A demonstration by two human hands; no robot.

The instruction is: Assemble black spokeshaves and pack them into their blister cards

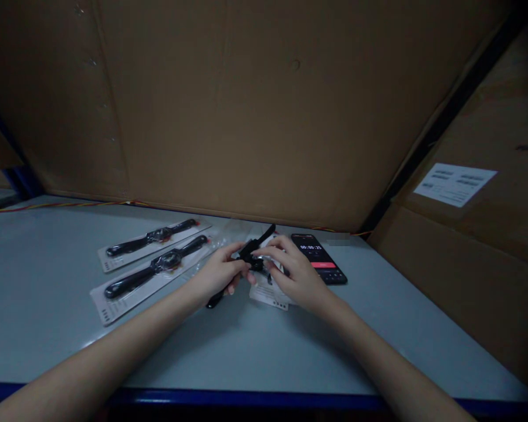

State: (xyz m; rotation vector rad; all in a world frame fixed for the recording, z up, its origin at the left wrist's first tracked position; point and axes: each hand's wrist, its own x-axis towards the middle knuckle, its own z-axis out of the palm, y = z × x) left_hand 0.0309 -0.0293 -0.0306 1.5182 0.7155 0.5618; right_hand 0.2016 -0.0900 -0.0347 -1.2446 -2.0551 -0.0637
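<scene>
My left hand (223, 268) is closed around a long black item (249, 249) with a thicker middle, held slanting above the table. One end points up and away, and the lower end sticks out beneath my left hand. My right hand (294, 271) bends over the item's middle, its fingertips pinching there; what exactly they grip is partly hidden. Under my right hand lies a white printed card (268, 296). To the left, two similar black items with round middles, a nearer one (132, 282) and a farther one (129, 246), rest in clear plastic on white cards.
A phone (320, 258) showing a running timer lies right of my hands. Crumpled clear plastic (213, 246) is just behind my left hand. Cardboard walls (255, 117) enclose the grey table (193, 357) at the back and right. Twisted wires (70, 204) run along the back edge.
</scene>
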